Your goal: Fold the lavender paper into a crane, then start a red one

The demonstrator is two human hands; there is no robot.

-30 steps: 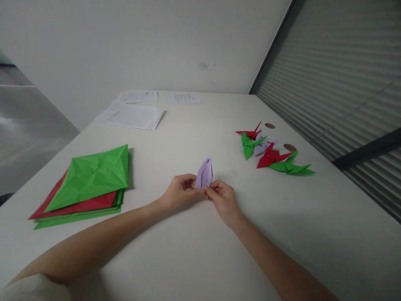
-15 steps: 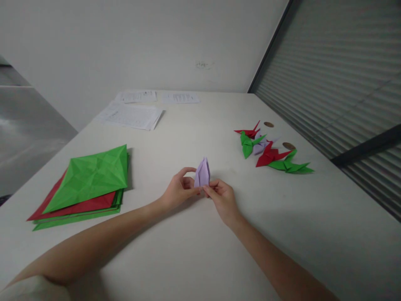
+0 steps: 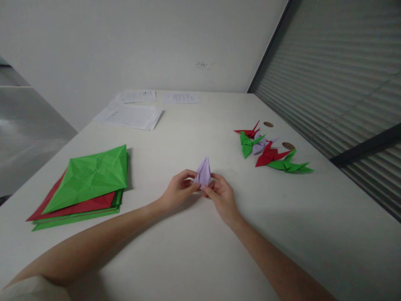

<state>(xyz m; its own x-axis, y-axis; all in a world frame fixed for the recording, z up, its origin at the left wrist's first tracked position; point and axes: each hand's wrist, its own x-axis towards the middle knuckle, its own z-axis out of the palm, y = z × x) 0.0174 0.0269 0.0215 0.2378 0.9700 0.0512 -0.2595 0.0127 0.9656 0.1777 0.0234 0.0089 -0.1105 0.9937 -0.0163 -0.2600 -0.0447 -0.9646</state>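
A small folded piece of lilac paper (image 3: 204, 171) stands point-up just above the white table (image 3: 194, 251), near its middle. My left hand (image 3: 178, 192) pinches its lower left edge with thumb and fingers closed. My right hand (image 3: 221, 196) pinches its lower right edge in the same way. The bottom of the paper is hidden between my fingertips.
A stack of creased green and red paper squares (image 3: 84, 182) lies at the left. Several finished red, green and lilac paper cranes (image 3: 269, 152) sit at the right, near two brown discs (image 3: 288, 146). Printed white sheets (image 3: 130, 115) lie at the far side. A slatted blind (image 3: 338, 75) lines the right.
The lilac paper has sunk a little and both hands have closed in around its base; my left fingers, raised half a second ago, are back on the paper.
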